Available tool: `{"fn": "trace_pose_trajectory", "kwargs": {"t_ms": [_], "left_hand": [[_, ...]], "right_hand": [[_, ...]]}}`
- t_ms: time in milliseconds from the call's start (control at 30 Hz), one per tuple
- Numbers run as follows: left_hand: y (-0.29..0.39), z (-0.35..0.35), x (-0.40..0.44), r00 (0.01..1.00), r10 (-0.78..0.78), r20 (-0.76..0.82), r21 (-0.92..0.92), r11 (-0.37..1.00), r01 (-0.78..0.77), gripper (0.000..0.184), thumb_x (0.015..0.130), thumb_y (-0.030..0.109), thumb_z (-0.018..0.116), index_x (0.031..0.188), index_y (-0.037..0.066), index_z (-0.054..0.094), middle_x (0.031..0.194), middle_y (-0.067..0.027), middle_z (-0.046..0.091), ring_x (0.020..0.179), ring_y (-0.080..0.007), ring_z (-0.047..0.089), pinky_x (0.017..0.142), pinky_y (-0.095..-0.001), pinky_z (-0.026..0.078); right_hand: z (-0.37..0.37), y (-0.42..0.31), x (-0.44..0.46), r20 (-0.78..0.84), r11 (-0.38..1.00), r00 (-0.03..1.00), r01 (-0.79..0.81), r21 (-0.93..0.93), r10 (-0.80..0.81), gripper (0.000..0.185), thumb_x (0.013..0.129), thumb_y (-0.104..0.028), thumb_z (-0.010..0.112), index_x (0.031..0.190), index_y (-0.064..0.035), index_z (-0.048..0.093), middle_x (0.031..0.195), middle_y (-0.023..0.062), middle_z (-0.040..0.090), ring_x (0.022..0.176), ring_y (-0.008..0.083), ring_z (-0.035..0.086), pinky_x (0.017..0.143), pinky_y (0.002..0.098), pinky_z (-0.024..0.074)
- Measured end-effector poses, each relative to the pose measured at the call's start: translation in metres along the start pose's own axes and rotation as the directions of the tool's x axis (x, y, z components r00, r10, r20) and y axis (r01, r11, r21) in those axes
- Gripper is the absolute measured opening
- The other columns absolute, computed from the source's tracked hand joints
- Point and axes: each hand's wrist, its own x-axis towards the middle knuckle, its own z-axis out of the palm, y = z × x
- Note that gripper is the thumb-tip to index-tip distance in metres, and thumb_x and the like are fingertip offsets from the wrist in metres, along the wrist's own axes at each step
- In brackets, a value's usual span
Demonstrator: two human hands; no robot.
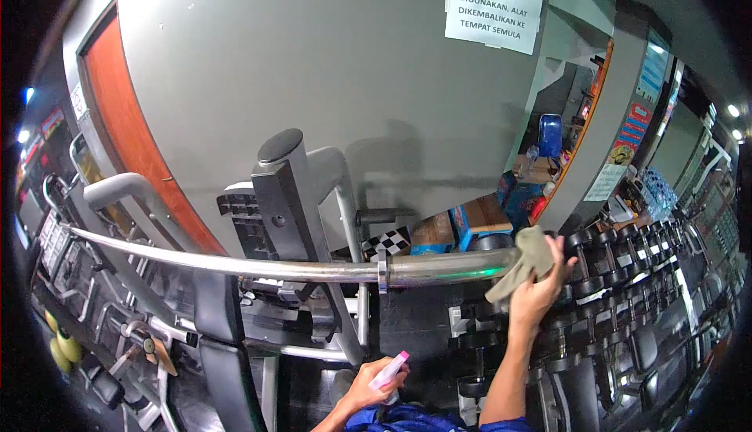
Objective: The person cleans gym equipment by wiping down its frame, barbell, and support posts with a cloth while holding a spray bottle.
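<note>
A long metal barbell (305,269) runs across the view, with a collar (382,271) near its thick right-hand sleeve (446,268). Over the right end of that sleeve lies a grey-green cloth (523,263). My right hand (539,291) is closed on the cloth, pressing it against the bar's end. Low in the middle, in front of my body, my left hand (374,383) grips a small spray bottle (389,372) with a pink top. The lower part of the bottle is mostly hidden by my fingers.
A padded bench (221,354) stands below the bar at left, with a grey-framed machine (294,220) behind it. Rows of dumbbells (603,299) fill a rack at right. Cardboard boxes (478,220) sit by the wall. An orange door (133,119) is at left.
</note>
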Motion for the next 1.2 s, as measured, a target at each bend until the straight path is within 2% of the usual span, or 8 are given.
{"fn": "trace_pose_trajectory", "kwargs": {"t_ms": [300,433,533,667,733,833,1067,1200], "left_hand": [[0.011,0.004,0.004,0.99,0.141,0.028,0.062,0.988,-0.143,0.015,0.089,0.015,0.067,0.099,0.003,0.066,0.077,-0.0049,0.068,0.069,-0.013,0.067,0.063,-0.0272,0.053],[0.004,0.006,0.001,1.0,0.024,-0.002,-0.045,0.999,-0.024,0.014,0.089,0.013,0.067,0.099,0.003,0.066,0.08,-0.0057,0.068,0.07,-0.013,0.067,0.064,-0.0273,0.053],[0.008,0.002,0.002,0.999,0.033,0.005,-0.028,0.999,-0.033,0.014,0.089,0.012,0.067,0.098,0.002,0.066,0.082,-0.0061,0.068,0.071,-0.0129,0.067,0.065,-0.0272,0.053],[0.007,-0.004,0.003,0.998,0.06,-0.003,0.052,0.997,-0.06,0.014,0.088,0.012,0.067,0.099,0.002,0.066,0.083,-0.0064,0.068,0.072,-0.0133,0.068,0.066,-0.0275,0.054],[0.006,-0.005,0.003,0.996,0.086,-0.005,0.071,0.994,-0.086,0.014,0.088,0.011,0.067,0.099,0.002,0.066,0.083,-0.0066,0.068,0.072,-0.0135,0.068,0.066,-0.0277,0.054],[0.005,-0.008,0.007,0.995,0.103,0.005,0.069,0.992,-0.103,0.014,0.088,0.012,0.067,0.099,0.002,0.066,0.083,-0.0069,0.068,0.072,-0.0135,0.068,0.066,-0.0279,0.054],[-0.003,-0.017,-0.001,0.999,0.007,-0.04,-0.013,1.0,-0.008,0.014,0.089,0.012,0.066,0.099,0.002,0.066,0.084,-0.0062,0.068,0.072,-0.0133,0.068,0.066,-0.0272,0.054],[0.001,-0.025,-0.006,0.996,0.027,-0.081,0.057,0.998,-0.022,0.015,0.089,0.011,0.067,0.1,0.002,0.066,0.084,-0.0055,0.068,0.072,-0.0129,0.067,0.066,-0.027,0.054]], "right_hand": [[0.02,-0.141,-0.049,0.377,0.876,0.85,0.182,0.446,-0.369,0.066,0.069,0.003,0.07,0.131,-0.0072,0.051,0.135,0.0153,0.053,0.134,0.035,0.042,0.114,0.0552,0.0266],[0.009,-0.107,-0.035,0.352,0.779,0.893,-0.002,0.627,-0.281,0.051,0.069,0.008,0.059,0.118,-0.0049,0.059,0.12,0.0155,0.064,0.125,0.0363,0.052,0.115,0.0556,0.0241],[-0.008,-0.064,-0.021,0.188,0.804,0.968,0.023,0.594,-0.166,0.046,0.08,-0.002,0.06,0.125,0.0001,0.05,0.125,0.0186,0.058,0.121,0.0347,0.055,0.116,0.0523,0.0209],[-0.017,-0.006,0.023,-0.039,0.919,0.983,-0.154,0.363,0.18,0.033,0.092,-0.012,0.059,0.12,0.0017,0.048,0.118,0.016,0.053,0.12,0.0305,0.049,0.104,0.0441,0.037],[-0.021,0.005,0.045,0.279,0.985,0.953,-0.145,0.088,0.115,0.035,0.092,-0.017,0.061,0.121,-0.0001,0.051,0.118,0.0163,0.052,0.118,0.0318,0.05,0.102,0.0429,0.0387],[-0.013,-0.002,0.045,0.14,0.983,0.983,-0.134,0.121,0.117,0.035,0.092,-0.019,0.061,0.122,-0.0029,0.055,0.117,0.016,0.054,0.116,0.0347,0.051,0.102,0.0435,0.0386],[-0.013,-0.015,0.034,0.262,0.973,0.94,0.23,-0.008,-0.22,0.033,0.085,-0.016,0.062,0.116,-0.0034,0.062,0.112,0.0117,0.061,0.111,0.0332,0.056,0.11,0.0512,0.0322],[-0.006,-0.025,0.033,0.273,0.992,0.953,0.116,0.057,-0.127,0.024,0.08,-0.003,0.059,0.103,-0.0038,0.066,0.106,0.012,0.062,0.1,0.0317,0.059,0.092,0.0426,0.0453]]}}
